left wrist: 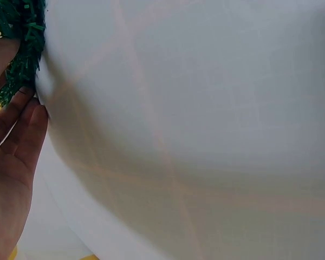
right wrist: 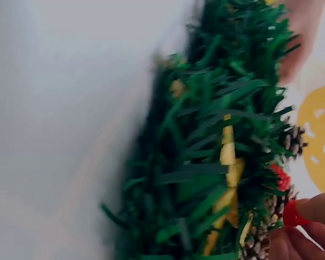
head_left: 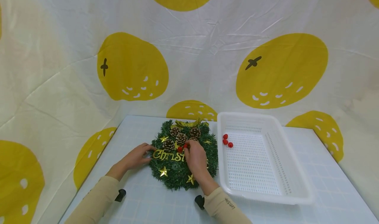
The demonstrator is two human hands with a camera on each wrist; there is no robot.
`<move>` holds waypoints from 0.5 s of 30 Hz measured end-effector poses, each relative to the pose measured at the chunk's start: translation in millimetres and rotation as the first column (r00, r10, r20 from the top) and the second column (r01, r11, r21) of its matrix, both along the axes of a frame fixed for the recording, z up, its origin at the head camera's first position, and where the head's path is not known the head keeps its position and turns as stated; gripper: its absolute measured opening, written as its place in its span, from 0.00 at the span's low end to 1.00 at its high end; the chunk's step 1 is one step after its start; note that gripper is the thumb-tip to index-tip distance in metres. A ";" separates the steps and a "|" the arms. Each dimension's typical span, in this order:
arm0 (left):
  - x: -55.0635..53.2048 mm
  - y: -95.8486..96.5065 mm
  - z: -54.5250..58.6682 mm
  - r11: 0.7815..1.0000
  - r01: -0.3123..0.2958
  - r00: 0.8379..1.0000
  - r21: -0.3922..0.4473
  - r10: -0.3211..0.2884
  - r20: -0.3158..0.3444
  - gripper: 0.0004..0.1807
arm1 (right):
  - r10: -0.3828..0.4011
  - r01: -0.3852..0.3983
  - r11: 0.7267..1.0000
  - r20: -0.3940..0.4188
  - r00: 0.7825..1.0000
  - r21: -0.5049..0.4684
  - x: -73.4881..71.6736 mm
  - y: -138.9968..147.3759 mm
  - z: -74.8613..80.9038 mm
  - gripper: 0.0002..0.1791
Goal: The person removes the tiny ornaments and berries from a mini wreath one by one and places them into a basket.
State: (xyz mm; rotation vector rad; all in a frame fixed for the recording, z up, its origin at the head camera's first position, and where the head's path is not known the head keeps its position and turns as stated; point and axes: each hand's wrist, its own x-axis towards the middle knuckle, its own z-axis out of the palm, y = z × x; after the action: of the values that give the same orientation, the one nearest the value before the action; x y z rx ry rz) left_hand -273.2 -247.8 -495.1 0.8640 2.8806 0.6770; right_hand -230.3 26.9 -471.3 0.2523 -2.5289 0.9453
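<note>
- The wreath (head_left: pixel 177 176) lies on the counter (head_left: pixel 142 204), with its cones (head_left: pixel 181 138) towards 12 o'clock and its gold lettering (head_left: pixel 165 155) across the middle, partly hidden by an arm's reach.
- The left hand (head_left: pixel 137 156) is at the wreath's 9 o'clock edge, fingers parted and relaxed, touching the greenery; no firm grip shows.
- The right hand (head_left: pixel 196 156) comes in from 5 o'clock, its thumb and fingers closed in a pinch on a red berry (head_left: pixel 186 145) near the wreath's centre. A second berry (head_left: pixel 179 149) sits just beside it, at about 8 o'clock.
- The basket (head_left: pixel 266 198) stands at the wreath's 3 o'clock, with three berries (head_left: pixel 225 142) towards its 10 o'clock corner.
- A berry this small and round could slip if the pinch loosens or lands off-centre.
- The second berry could be knocked aside, since the fingers work so close to it.
- The wreath could slide or turn if the right hand pushes or pulls hard, as the left hand's contact looks light.
- A fingertip or sleeve could snag a gold star (head_left: pixel 163 171) or the lettering on withdrawal.
</note>
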 end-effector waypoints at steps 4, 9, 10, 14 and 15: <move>-0.1 0.2 -0.5 1.000 0.002 1.000 0.007 -0.002 -0.004 0.20 | 0.024 -0.021 0.999 0.051 0.998 -0.047 2.1 -0.4 8.3 0.11; -0.1 0.3 -1.0 1.000 0.005 1.000 0.014 -0.005 -0.003 0.21 | 0.049 -0.043 0.995 0.064 0.997 -0.091 3.4 -0.8 13.4 0.11; 0.0 0.3 -1.1 1.000 0.004 1.000 0.014 -0.004 -0.003 0.21 | 0.052 -0.046 0.994 0.061 0.997 -0.097 3.2 -0.9 13.7 0.11; 0.0 -0.4 -1.0 1.000 -0.001 1.000 0.013 0.001 -0.001 0.21 | 0.068 -0.060 0.990 0.054 0.996 -0.127 3.7 -1.3 17.7 0.11; -0.1 -0.4 -1.0 1.000 0.001 1.000 0.014 -0.001 -0.001 0.21 | 0.073 -0.066 0.990 0.048 0.996 -0.128 3.9 -1.3 19.0 0.10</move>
State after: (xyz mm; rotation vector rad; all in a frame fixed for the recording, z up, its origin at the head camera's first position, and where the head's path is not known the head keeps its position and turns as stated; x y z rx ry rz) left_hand -273.3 -248.2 -496.1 0.8683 2.8798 0.6979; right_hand -226.5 25.6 -452.3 0.2820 -2.5096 1.1490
